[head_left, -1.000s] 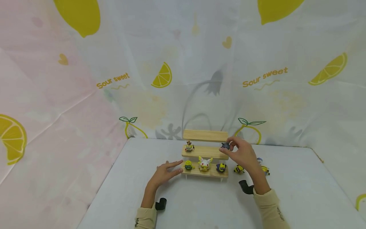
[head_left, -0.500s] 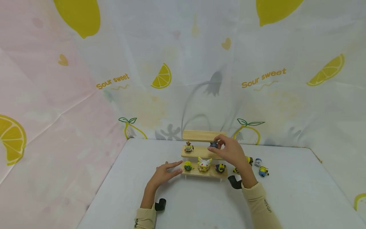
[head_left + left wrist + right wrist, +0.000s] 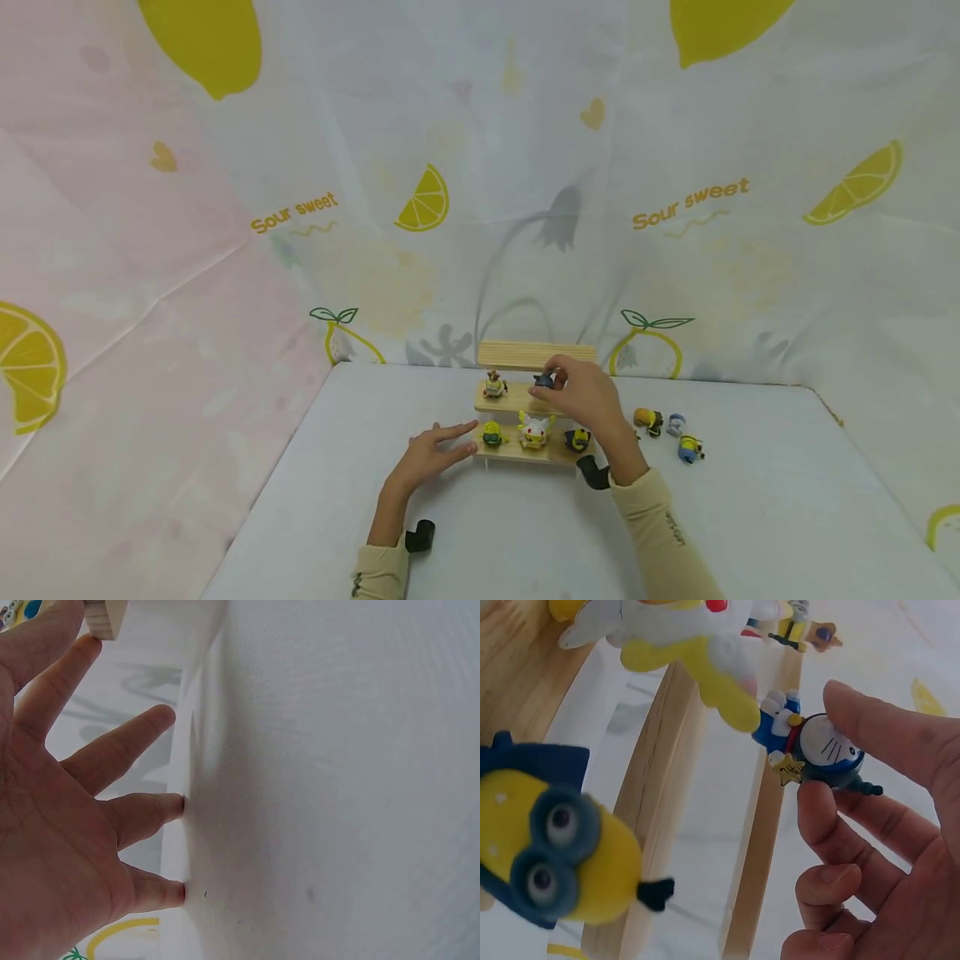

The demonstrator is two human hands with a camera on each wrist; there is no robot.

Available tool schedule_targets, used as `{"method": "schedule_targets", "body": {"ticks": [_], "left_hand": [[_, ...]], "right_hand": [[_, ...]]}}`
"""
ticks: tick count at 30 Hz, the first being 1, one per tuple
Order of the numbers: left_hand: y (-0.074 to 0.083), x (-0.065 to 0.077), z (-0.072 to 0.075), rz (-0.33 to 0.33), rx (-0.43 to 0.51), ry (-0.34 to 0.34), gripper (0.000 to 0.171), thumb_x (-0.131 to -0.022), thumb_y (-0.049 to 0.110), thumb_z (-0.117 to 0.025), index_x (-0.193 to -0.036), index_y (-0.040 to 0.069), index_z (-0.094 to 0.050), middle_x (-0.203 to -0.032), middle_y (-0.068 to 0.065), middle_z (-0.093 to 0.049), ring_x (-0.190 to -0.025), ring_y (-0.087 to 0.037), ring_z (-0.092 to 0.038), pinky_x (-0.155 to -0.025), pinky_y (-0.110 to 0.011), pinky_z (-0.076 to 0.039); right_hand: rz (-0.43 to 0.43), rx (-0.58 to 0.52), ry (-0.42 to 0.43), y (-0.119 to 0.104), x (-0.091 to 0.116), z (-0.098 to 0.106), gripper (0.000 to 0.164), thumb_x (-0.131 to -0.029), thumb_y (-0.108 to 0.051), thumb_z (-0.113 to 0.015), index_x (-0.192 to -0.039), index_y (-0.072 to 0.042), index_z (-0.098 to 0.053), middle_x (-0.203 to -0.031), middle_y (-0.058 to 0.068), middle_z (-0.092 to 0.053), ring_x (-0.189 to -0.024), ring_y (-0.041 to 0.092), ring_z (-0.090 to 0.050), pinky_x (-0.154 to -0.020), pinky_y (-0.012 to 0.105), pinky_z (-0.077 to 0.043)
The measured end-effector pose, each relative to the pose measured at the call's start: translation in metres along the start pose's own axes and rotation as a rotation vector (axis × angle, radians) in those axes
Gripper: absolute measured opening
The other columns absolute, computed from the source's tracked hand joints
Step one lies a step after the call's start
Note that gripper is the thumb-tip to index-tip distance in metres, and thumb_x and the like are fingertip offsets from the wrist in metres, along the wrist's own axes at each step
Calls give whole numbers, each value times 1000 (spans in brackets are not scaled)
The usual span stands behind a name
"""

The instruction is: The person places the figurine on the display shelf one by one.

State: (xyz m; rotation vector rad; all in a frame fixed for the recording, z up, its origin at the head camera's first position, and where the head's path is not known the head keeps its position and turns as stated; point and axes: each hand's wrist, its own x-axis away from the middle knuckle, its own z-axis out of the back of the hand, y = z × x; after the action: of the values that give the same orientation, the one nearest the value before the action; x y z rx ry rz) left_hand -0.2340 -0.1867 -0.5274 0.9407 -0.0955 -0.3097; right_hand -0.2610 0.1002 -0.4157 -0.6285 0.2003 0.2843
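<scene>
A small Doraemon figurine (image 3: 821,742), blue and white with a dark cap, is pinched between the thumb and fingers of my right hand (image 3: 588,396). It is over the middle tier of the wooden display shelf (image 3: 517,398), right of a figurine with a brown hat (image 3: 494,386). On the front tier stand a green-and-yellow figurine (image 3: 491,433), a white-eared figurine (image 3: 534,431) and a Minion figurine (image 3: 577,439). My left hand (image 3: 426,457) is beside the shelf's left end, fingers spread; one fingertip touches the wood in the left wrist view.
Right of the shelf, an orange-and-dark figurine (image 3: 648,421), a white-and-blue figurine (image 3: 677,425) and a yellow-and-blue Minion figurine (image 3: 690,450) lie on the white table (image 3: 750,500). Behind the top tier (image 3: 536,355) hangs a lemon-print cloth (image 3: 465,275).
My right hand has carried the Doraemon figurine leftward along the middle tier, from its right end to near the centre. My left hand has stayed in place.
</scene>
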Motion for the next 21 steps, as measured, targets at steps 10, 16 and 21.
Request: {"method": "schedule_targets", "body": {"ticks": [10, 16, 21], "left_hand": [[-1, 1, 0, -1, 7, 3, 46, -92, 43, -69, -134, 25, -64, -134, -6, -60, -137, -57, -22, -98, -81, 6], [-1, -1, -1, 25, -20, 32, 45, -90, 47, -70, -131, 29, -67, -131, -2, -62, -136, -55, -27, -100, -80, 3], [0, -1, -2, 29, -15, 30, 44, -90, 45, -71, -131, 29, -67, -131, -2, -63, -137, -55, -26, -100, -80, 4]], "right_hand": [[-37, 93, -50, -10, -4, -9, 32, -81, -40, -81, -99, -16, -70, -71, -5, -60, -57, 13, -50, -48, 29, -41], [-59, 127, -67, -10, -4, -14, 33, -82, -40, -81, -100, -15, -69, -68, -6, -59, -55, 12, -51, -46, 28, -41], [-52, 145, -59, -10, -4, -15, 35, -81, -41, -81, -101, -15, -70, -68, -6, -59, -55, 12, -50, -46, 28, -40]]}}
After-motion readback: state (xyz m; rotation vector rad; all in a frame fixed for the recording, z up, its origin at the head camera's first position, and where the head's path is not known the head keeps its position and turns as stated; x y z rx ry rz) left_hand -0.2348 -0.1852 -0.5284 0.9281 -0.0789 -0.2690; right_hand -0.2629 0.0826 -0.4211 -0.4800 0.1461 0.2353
